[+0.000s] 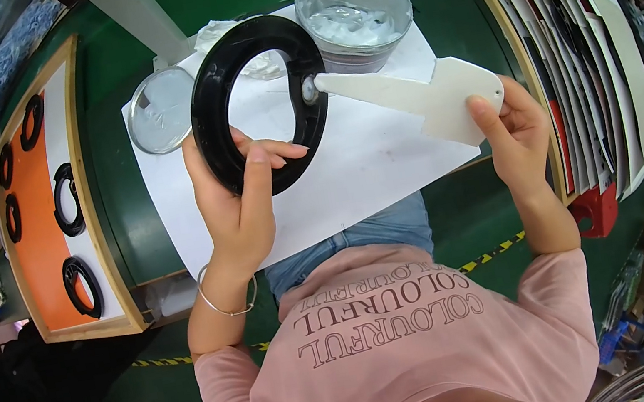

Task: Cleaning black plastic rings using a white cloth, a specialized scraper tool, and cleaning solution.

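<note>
My left hand [242, 201] holds a glossy black ring [210, 105] upright above the table, thumb on its lower rim and fingers inside the opening. My right hand [517, 132] grips the wide end of a white plastic spatula [427, 92]. The spatula's narrow tip touches the ring's right rim, where a dab of white paste sits. Just behind the tip stands an open metal can of white paste [354, 15].
A white paper sheet [359, 170] covers the green table. A round metal lid [160, 109] lies left of the ring. A wooden tray [89, 196] at left carries several black rings on an orange board. Stacked sheets [574, 35] lie at right.
</note>
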A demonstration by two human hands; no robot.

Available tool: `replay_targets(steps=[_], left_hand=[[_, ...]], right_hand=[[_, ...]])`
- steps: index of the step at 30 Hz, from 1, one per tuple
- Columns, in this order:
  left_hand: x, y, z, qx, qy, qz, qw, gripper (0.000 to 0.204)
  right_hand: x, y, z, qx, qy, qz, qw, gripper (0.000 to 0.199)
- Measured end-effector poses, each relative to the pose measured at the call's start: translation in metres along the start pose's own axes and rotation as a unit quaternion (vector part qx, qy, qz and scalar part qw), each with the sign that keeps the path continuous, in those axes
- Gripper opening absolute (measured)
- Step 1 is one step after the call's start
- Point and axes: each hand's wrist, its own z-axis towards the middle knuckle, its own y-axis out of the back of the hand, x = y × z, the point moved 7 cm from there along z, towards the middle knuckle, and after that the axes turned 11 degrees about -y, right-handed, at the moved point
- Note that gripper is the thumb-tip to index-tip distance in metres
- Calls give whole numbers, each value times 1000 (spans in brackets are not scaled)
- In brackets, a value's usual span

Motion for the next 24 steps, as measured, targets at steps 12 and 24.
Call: replay_targets(steps=[12,24], left_hand=[[-3,-5,0,39,-4,29,999,24],[-2,-3,3,41,-7,40,998,22]], right_hand=[[16,-3,0,-2,58,-80,995,21],[61,-21,-5,46,271,-256,927,19]])
